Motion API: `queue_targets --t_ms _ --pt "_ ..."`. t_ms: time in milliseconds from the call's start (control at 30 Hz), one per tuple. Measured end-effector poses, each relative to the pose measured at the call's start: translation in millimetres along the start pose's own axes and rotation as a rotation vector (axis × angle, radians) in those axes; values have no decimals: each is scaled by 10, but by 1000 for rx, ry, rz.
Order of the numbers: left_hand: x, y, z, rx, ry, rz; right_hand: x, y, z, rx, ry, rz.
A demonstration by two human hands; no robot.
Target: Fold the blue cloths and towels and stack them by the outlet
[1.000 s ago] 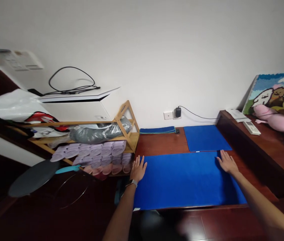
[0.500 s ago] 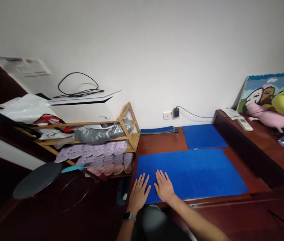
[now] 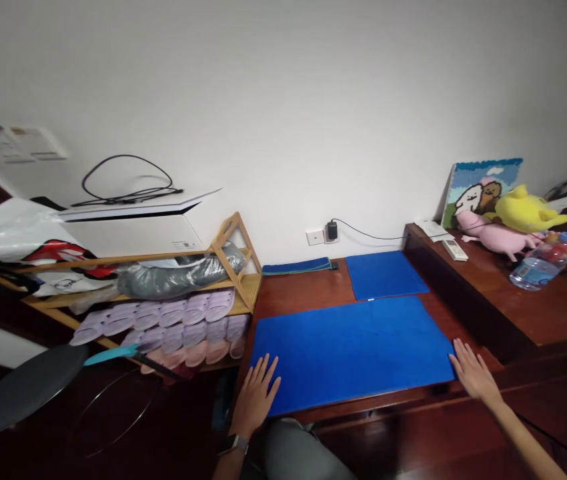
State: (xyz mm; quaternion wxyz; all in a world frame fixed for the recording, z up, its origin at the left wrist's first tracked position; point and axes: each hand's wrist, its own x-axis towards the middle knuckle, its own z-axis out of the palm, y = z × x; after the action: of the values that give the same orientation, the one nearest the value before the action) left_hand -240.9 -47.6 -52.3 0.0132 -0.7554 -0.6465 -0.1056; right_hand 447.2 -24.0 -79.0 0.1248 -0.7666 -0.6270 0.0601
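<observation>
We have a reddish-brown wooden surface [image 3: 303, 297] before us, with a wooden rack [image 3: 251, 290] of lilac and pink slippers standing by its left edge. Our large blue mat [image 3: 353, 353] lies spread on the surface, its long front side near and roughly along the front edge. Behind it, towards the back right corner, we see a smaller blue mat [image 3: 386, 275] lying flat. On the raised ledge [image 3: 533, 310] along the right edge, we find a picture [image 3: 478, 190] leaning on the wall, with a pink plush toy [image 3: 493, 235] in front and a clear plastic bottle [image 3: 533, 272] nearer to us. A folded blue cloth [image 3: 296, 267] with green edging lies along the surface's back edge, left of the smaller mat.

Our left hand [image 3: 256, 393] (a watch [image 3: 228, 444] on its wrist) rests palm down over the large mat's left edge, near its front left corner, fingers extended and grasping nothing. Our right hand [image 3: 473, 370] is likewise unclenched and holds nothing, its fingers spread at the mat's right edge, near the front right corner. Smaller again, we see a white remote control [image 3: 454, 250] on the ledge and a black power adapter [image 3: 332, 231] plugged in above the surface's back edge.
</observation>
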Motion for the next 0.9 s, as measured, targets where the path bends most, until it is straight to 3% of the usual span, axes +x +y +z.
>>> queue_targets --t_ms 67,167,233,433,500,567,633,700,800,900 --pt "14 -48 7 -6 8 7 42 43 -40 27 1 39" --pt "78 -100 -29 -25 51 7 169 -388 -83 38 49 3" --pt "182 -100 -78 -28 99 3 269 -987 -88 62 67 -124" --pt "775 -25 -116 -1 126 40 399 -3367 151 209 -97 -548" --pt "949 -56 -58 21 101 23 404 -3889 324 242 -152 -628" --pt "1046 -138 23 53 68 -20 434 -4083 502 248 -193 -653" --pt "1069 -250 112 88 46 -61 515 -3922 638 226 -204 -632" --pt "1047 -354 190 113 44 -71 661 -3452 688 187 -177 -583" --pt "1005 -424 253 126 54 -65 996 -2409 571 110 -118 -453" --pt "1002 -402 252 123 42 -78 1377 -1365 350 15 -123 -218"
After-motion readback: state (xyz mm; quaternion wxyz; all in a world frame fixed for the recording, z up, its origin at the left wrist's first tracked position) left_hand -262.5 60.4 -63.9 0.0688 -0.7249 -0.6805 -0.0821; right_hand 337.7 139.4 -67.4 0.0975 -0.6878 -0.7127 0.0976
